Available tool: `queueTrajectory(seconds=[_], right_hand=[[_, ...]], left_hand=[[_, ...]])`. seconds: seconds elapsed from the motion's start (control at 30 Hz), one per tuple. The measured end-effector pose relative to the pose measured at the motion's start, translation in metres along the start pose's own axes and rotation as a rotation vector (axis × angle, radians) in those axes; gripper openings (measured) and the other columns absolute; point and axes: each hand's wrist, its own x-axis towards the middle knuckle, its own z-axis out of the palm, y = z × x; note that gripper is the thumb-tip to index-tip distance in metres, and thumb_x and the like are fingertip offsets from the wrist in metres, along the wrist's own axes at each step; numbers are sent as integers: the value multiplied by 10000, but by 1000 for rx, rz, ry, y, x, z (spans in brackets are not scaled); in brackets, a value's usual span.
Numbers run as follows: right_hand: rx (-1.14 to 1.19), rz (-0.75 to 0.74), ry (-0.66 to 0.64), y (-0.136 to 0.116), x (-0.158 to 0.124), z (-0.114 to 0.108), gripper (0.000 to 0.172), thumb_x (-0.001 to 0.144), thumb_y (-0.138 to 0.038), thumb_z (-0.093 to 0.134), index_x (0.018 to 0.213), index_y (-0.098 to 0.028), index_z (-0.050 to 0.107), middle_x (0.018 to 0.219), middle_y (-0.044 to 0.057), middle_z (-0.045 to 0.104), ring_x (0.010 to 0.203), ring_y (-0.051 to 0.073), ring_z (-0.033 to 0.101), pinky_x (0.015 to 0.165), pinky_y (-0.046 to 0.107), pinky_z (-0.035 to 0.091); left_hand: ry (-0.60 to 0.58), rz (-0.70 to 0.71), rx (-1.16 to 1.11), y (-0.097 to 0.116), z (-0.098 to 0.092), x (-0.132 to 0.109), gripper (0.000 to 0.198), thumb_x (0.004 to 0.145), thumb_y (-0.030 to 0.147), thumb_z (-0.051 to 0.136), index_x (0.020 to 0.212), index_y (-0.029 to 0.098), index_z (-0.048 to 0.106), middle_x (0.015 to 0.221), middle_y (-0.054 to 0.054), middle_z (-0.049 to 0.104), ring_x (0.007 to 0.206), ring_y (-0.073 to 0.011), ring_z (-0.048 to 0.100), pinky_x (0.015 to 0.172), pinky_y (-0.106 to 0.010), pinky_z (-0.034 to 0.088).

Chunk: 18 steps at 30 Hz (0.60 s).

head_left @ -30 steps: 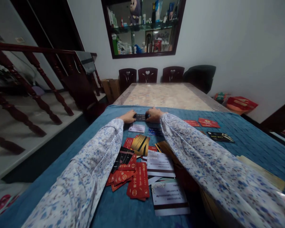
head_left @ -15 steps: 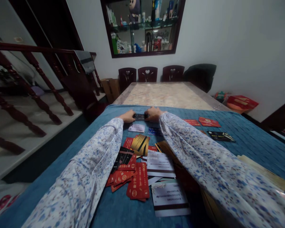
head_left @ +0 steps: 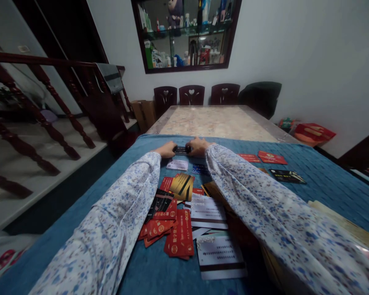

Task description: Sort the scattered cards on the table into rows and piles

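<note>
At the far part of the blue cloth, a black card (head_left: 181,150) with pale print lies between my hands. My left hand (head_left: 167,150) grips its left end, and my right hand (head_left: 198,147) grips its right end, fingers closed on it. Just nearer to me are a white card (head_left: 177,164) and a dark blue card (head_left: 199,169), partly hidden by my right sleeve. A gold card (head_left: 182,186) tops a loose heap of red cards (head_left: 180,235), black cards (head_left: 161,201) and white cards (head_left: 221,256) between my forearms.
On the right of the blue cloth (head_left: 110,180) lie red cards (head_left: 272,157), a black card with yellow print (head_left: 287,176) and a yellowish envelope-like sheet (head_left: 341,223). Beyond the cloth is the bare marble-look tabletop (head_left: 209,122), with chairs (head_left: 191,96) behind. A wooden railing (head_left: 49,119) stands left.
My hands and the black card between them stay in almost the same place. The view has shifted very slightly; the other cards lie as before.
</note>
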Motion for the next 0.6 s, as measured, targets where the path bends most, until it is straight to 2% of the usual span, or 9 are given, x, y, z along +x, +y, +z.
queueTrajectory(seconds=[0.2,0.37,0.6], right_hand=[[-11,5,23,-1,1,2,488,838,-380,702,1314,-274,715,1318,98,724,1252,363,567,940,439,485],[0,12,16,0,-1,3,498,860,-390,691,1347,-281,698,1346,104,710,1290,368,549,962,443,480],[32,6,47,0,-7,-2,653,875,-452,681,1495,-269,585,1467,144,626,1367,397,484,1024,503,446]], left_hand=[[9,16,-2,0,2,-1,450,722,97,611,1160,136,709,1176,-117,707,1113,-286,664,1024,-346,526],[15,-11,-40,1,1,-5,613,725,92,625,1337,120,636,1270,-144,671,1201,-311,644,1094,-367,496],[42,-38,-44,3,0,-17,664,762,132,631,1422,146,561,1354,-129,607,1196,-267,641,1110,-331,495]])
